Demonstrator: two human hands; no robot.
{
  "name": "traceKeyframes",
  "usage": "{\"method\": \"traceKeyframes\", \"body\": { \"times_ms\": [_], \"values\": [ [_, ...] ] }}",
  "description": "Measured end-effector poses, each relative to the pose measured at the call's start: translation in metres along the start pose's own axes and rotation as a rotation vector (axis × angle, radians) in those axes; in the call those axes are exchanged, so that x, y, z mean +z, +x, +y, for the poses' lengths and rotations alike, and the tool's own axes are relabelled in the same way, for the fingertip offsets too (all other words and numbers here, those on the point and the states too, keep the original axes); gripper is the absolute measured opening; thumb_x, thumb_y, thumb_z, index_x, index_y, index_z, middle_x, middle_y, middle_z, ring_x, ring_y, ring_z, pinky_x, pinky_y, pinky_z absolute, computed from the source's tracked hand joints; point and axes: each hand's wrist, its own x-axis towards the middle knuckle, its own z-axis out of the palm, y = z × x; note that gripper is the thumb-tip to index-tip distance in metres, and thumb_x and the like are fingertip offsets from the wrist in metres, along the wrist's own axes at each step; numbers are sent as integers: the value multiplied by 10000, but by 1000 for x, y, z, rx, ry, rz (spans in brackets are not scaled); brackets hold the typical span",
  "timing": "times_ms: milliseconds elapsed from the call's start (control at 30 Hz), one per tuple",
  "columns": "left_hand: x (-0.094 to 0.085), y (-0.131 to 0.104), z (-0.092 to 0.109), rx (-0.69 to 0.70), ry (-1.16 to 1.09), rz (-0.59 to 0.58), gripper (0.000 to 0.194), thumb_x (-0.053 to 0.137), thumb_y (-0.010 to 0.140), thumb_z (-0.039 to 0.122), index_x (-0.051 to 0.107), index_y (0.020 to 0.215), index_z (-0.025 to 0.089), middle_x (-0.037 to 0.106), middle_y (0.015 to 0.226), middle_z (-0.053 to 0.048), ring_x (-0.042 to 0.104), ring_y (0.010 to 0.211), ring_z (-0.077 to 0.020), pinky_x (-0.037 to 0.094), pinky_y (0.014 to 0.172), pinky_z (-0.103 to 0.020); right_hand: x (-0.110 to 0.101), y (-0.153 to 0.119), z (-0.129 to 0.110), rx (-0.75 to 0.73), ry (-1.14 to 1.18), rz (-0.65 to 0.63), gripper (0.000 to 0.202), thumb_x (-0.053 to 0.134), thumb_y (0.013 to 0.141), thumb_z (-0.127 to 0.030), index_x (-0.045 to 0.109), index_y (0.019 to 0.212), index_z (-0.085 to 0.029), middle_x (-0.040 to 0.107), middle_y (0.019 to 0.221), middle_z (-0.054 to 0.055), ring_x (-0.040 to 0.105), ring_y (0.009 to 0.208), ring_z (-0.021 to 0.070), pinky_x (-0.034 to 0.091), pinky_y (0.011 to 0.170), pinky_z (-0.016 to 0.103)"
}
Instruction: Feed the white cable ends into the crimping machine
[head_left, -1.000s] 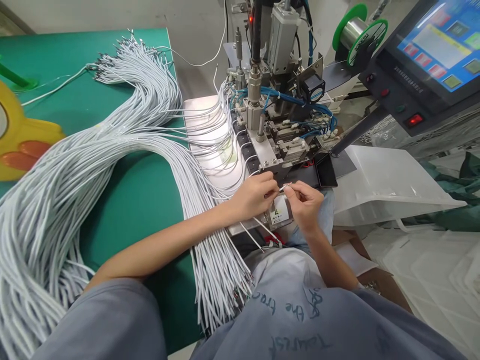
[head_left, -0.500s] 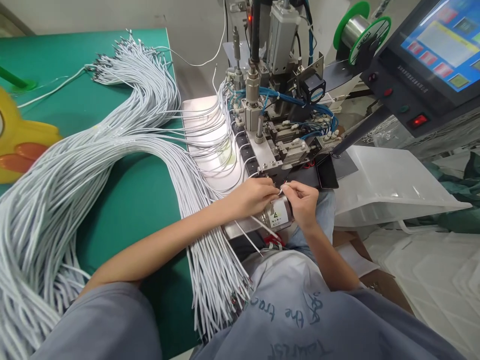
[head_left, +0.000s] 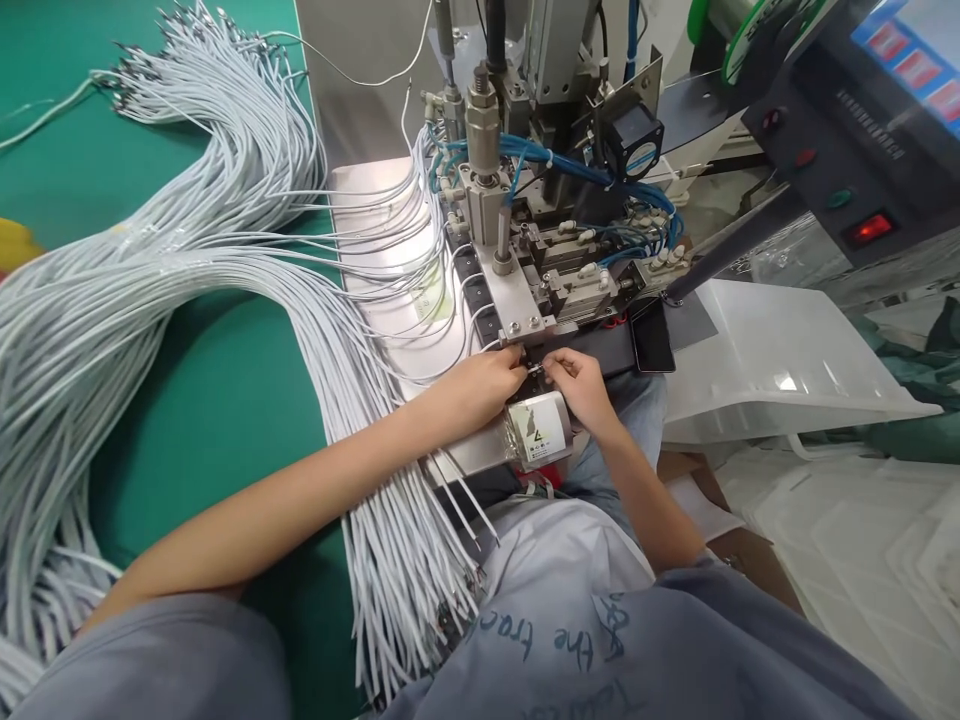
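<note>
At the front of the machine (head_left: 525, 290), my left hand (head_left: 487, 382) is closed round the end of a white cable (head_left: 535, 369). My right hand (head_left: 581, 388) pinches the thin tip of that cable from the other side, thumb against forefinger. The tip lies over the dark fixture at the machine's front edge; its fine wires are too small to make out. Just below both hands sits a silver cylinder with a white label (head_left: 541, 430). More white cables curve from the machine's left side over a pale metal plate (head_left: 360, 185).
A thick bundle of white cables (head_left: 225, 265) lies across the green table (head_left: 202, 370), one branch hanging beside my left forearm. A phone (head_left: 651, 338), a white plastic bin (head_left: 780, 350) and a control panel (head_left: 862, 170) are to the right. A solder-like wire spool (head_left: 739, 25) stands behind.
Both hands have moved forward from above the labelled cylinder to the machine's front fixture, bringing the cable end there. The camera view has tilted down and shifted slightly right.
</note>
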Motion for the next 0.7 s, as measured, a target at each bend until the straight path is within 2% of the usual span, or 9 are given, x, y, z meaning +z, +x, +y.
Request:
{"method": "traceKeyframes", "body": {
  "times_ms": [133,200,400,500,600,700],
  "values": [
    [-2,-1,1,10,-11,15,368,434,749,25,576,1085,78,568,877,-100,596,725,-179,495,634,-283,-1,2,-1,14,16,-36,212,581,720,-378,563,658,-176,508,555,-33,458,523,100,401,537,242],
    [-3,-1,2,15,15,12,381,442,757,34,572,1112,83,569,892,-105,601,757,-192,500,653,-298,-3,3,-1,5,1,-72,234,551,750,-397,551,670,-178,505,563,-33,453,512,97,391,523,238],
    [-4,1,3,31,49,-19,337,456,781,34,583,1092,67,575,940,-130,603,823,-209,507,710,-323,-8,1,2,-66,-163,-181,242,449,855,-403,478,726,-201,462,598,-44,430,546,98,353,531,227],
    [-5,1,5,33,71,-29,334,450,787,27,579,1095,45,576,938,-142,601,818,-214,504,708,-331,-6,2,4,-122,-217,-165,261,426,872,-392,442,692,-203,403,581,-51,381,552,99,319,536,231],
    [-6,1,7,37,100,-23,323,459,789,37,581,1087,36,576,931,-148,604,794,-213,498,680,-325,-2,3,8,-135,-165,-134,291,422,866,-402,413,653,-204,360,580,-51,338,552,99,299,533,235],
    [-8,-2,11,5,142,-25,220,490,771,43,633,937,57,585,835,-126,607,731,-214,475,599,-306,3,6,13,-106,-99,-111,317,444,837,-432,385,620,-208,323,564,-54,312,544,100,290,521,236]
  ]
}}
